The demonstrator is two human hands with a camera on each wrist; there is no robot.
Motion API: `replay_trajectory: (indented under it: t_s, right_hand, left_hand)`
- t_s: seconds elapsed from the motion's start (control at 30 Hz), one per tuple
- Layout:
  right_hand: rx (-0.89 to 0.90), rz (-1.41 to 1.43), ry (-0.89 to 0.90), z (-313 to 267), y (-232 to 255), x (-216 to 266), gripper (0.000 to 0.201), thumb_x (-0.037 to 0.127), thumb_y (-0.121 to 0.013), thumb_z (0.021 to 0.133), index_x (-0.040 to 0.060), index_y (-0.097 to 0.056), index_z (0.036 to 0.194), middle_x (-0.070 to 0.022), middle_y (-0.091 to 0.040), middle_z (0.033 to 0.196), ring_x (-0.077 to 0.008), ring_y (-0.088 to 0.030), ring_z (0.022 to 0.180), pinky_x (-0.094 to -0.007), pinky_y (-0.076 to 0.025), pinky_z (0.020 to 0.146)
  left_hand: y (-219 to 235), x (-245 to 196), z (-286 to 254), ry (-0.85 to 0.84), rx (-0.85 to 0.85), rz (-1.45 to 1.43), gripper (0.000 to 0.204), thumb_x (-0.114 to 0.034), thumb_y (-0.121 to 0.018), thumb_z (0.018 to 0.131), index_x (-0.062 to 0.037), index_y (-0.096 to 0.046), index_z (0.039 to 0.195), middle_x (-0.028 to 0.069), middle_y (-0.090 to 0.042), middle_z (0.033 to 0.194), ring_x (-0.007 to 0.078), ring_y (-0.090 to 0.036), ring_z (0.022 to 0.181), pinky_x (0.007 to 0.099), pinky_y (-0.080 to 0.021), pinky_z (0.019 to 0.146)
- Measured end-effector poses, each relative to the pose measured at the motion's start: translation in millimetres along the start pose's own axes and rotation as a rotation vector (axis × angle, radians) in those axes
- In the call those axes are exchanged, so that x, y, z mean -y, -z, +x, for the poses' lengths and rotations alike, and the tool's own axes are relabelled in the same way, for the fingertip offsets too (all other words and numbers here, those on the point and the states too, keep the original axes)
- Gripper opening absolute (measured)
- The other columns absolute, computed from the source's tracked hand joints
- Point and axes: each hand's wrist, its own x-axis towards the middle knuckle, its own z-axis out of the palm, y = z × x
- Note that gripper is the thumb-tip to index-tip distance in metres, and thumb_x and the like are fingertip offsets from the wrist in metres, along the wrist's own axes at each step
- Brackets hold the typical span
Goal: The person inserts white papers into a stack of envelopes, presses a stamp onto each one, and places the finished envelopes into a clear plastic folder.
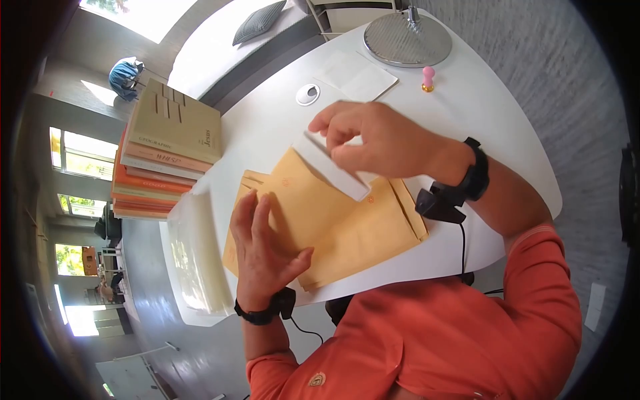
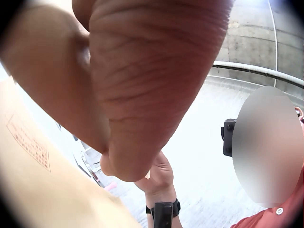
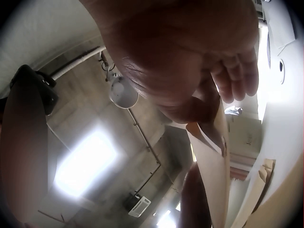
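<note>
A kraft-brown envelope [image 1: 300, 187] with small red print slants up over more brown envelopes [image 1: 380, 227] on the white table. Along its upper right edge runs a white strip [image 1: 343, 177]. My right hand [image 1: 383, 137] pinches the envelope at this strip, with the fingers bent. In the right wrist view, the thumb and fingertips meet the envelope's edge [image 3: 211, 166], where it gapes a little. My left hand [image 1: 263, 243] lies against the envelope's left part, fingers loosely bent and thumb held apart. The left wrist view shows red printed boxes [image 2: 31, 147] on the brown paper beside the palm.
A stack of books [image 1: 167, 147] stands at the table's left edge, beside a clear plastic sleeve [image 1: 197, 257]. Toward the back are a white sheet [image 1: 360, 80], a round cable-hole cover [image 1: 308, 95], a pink-handled stamp [image 1: 427, 77] and a round ribbed lamp base [image 1: 407, 43].
</note>
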Motion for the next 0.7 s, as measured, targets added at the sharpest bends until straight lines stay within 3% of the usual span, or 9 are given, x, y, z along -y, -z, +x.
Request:
replay_trajectory:
  t_s: [0.1, 0.13, 0.23, 0.37, 0.4, 0.43, 0.5, 0.6, 0.7]
  right_hand:
    - [-0.052, 0.276, -0.208, 6, 21, -4, 0.010, 0.007, -0.058, 0.090, -0.0018, -0.062, 0.089, -0.0107, -0.067, 0.111, -0.0137, -0.057, 0.087, -0.0284, -0.048, 0.079]
    - [-0.061, 0.332, -0.249, 6, 27, -1, 0.014, 0.008, -0.054, 0.094, -0.0019, -0.061, 0.101, -0.0059, -0.066, 0.105, -0.0082, -0.054, 0.084, -0.0253, -0.046, 0.076]
    - [-0.119, 0.287, -0.271, 6, 27, 19, 0.018, 0.007, -0.054, 0.095, -0.0012, -0.060, 0.110, -0.0036, -0.064, 0.100, -0.0056, -0.052, 0.082, -0.0230, -0.044, 0.072]
    - [0.081, -0.192, 0.014, 7, 40, 15, 0.013, 0.002, -0.055, 0.091, 0.0012, -0.065, 0.100, 0.0015, -0.062, 0.087, -0.0042, -0.052, 0.074, -0.0218, -0.043, 0.064]
    - [-0.060, -0.278, 0.149, 10, 42, 4, 0.011, 0.000, -0.055, 0.090, 0.0020, -0.065, 0.093, 0.0040, -0.061, 0.082, -0.0020, -0.050, 0.072, -0.0213, -0.042, 0.062]
    - [-0.146, -0.152, -0.044, 8, 48, 1, 0.012, 0.002, -0.056, 0.093, 0.0035, -0.068, 0.098, 0.0045, -0.061, 0.081, -0.0023, -0.051, 0.072, -0.0207, -0.042, 0.063]
    - [-0.431, -0.113, -0.077, 10, 57, -10, 0.016, 0.006, -0.058, 0.097, 0.0026, -0.070, 0.106, 0.0029, -0.062, 0.082, -0.0043, -0.053, 0.071, -0.0204, -0.045, 0.063]
    - [-0.549, 0.133, -0.147, 14, 60, -39, 0.021, 0.010, -0.059, 0.097, -0.0011, -0.071, 0.109, -0.0006, -0.065, 0.076, -0.0063, -0.056, 0.063, -0.0212, -0.050, 0.061]
    - [-0.595, 0.107, -0.271, 15, 54, -72, 0.026, 0.011, -0.059, 0.098, -0.0022, -0.070, 0.117, -0.0046, -0.068, 0.080, -0.0076, -0.061, 0.065, -0.0221, -0.055, 0.064]
  left_hand:
    - [7, 10, -7, 0.042, 0.008, -0.002, 0.106, -0.031, -0.087, 0.066, -0.0082, -0.032, 0.154, 0.0242, -0.031, 0.151, 0.0436, -0.037, 0.138, 0.0528, -0.040, 0.109]
    - [8, 13, -9, 0.072, 0.019, -0.003, 0.105, -0.034, -0.084, 0.069, -0.0073, -0.031, 0.155, 0.0234, -0.031, 0.152, 0.0420, -0.037, 0.140, 0.0525, -0.039, 0.111]
    - [8, 16, -13, 0.080, 0.051, -0.016, 0.106, -0.034, -0.085, 0.068, -0.0071, -0.031, 0.155, 0.0231, -0.031, 0.153, 0.0411, -0.037, 0.140, 0.0519, -0.038, 0.112]
    - [11, 22, -14, 0.072, 0.062, -0.031, 0.104, -0.029, -0.087, 0.066, -0.0078, -0.034, 0.154, 0.0256, -0.034, 0.151, 0.0447, -0.037, 0.137, 0.0535, -0.038, 0.111]
    - [16, 28, -17, 0.093, 0.050, -0.010, 0.103, -0.028, -0.086, 0.066, -0.0076, -0.035, 0.153, 0.0249, -0.034, 0.151, 0.0442, -0.038, 0.137, 0.0528, -0.038, 0.111]
    - [21, 34, -19, 0.114, 0.037, 0.011, 0.102, -0.028, -0.086, 0.066, -0.0075, -0.035, 0.153, 0.0243, -0.035, 0.151, 0.0436, -0.038, 0.137, 0.0521, -0.038, 0.111]
    - [31, 47, -23, 0.174, 0.006, 0.005, 0.100, -0.025, -0.084, 0.065, -0.0069, -0.036, 0.152, 0.0234, -0.037, 0.150, 0.0433, -0.039, 0.138, 0.0508, -0.037, 0.112]
    - [39, 75, -37, 0.338, 0.024, 0.090, 0.095, -0.020, -0.081, 0.066, -0.0070, -0.038, 0.150, 0.0247, -0.039, 0.147, 0.0449, -0.040, 0.136, 0.0508, -0.038, 0.112]
    - [36, 91, -48, 0.463, 0.068, 0.110, 0.093, -0.020, -0.081, 0.066, -0.0076, -0.039, 0.149, 0.0241, -0.040, 0.147, 0.0445, -0.041, 0.136, 0.0508, -0.037, 0.111]
